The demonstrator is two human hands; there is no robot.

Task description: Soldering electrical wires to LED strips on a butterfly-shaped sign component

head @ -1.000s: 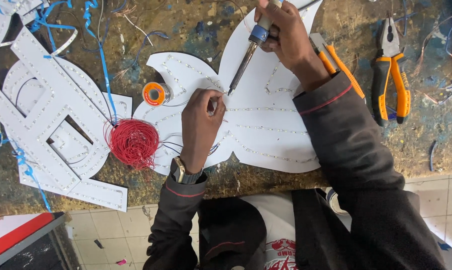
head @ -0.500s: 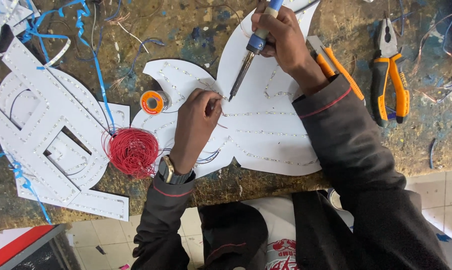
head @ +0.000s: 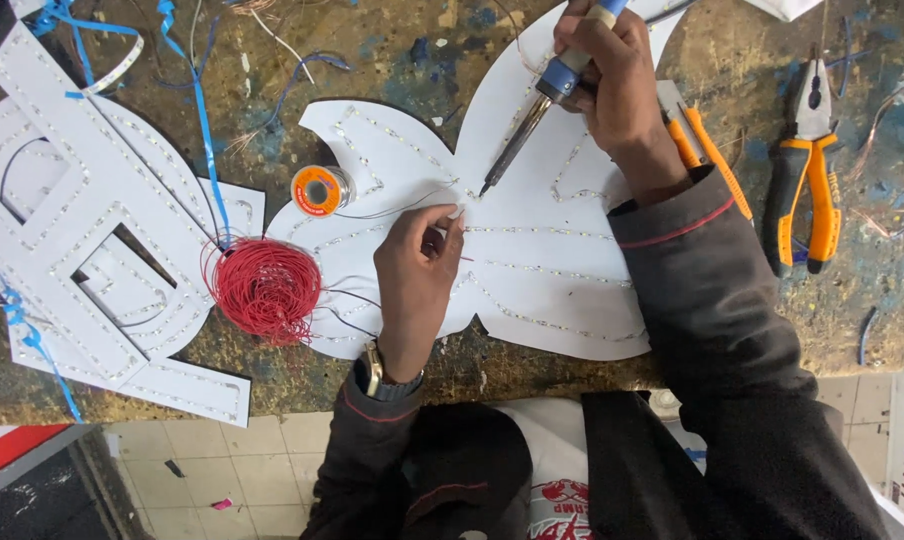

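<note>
A white cut-out panel (head: 542,270) with rows of small lights lies on the stained workbench (head: 392,50). My right hand (head: 612,80) grips a soldering iron (head: 537,110) with a blue handle, its tip pointing down at the panel's middle. My left hand (head: 417,275) rests on the panel just below that tip, fingertips pinched on a thin solder wire that runs from the orange solder spool (head: 320,190). A tangle of red wire (head: 264,288) lies at the panel's left edge.
Large white letter shapes (head: 82,230) with light strips and blue wires fill the left of the bench. Orange-handled pliers (head: 807,165) lie at the right, and an orange cutter (head: 707,150) sits partly under my right forearm. Tiled floor shows below the bench edge.
The view has shifted slightly. My right hand has lifted the soldering iron a little up and right. My left hand stays pinched near the tip.
</note>
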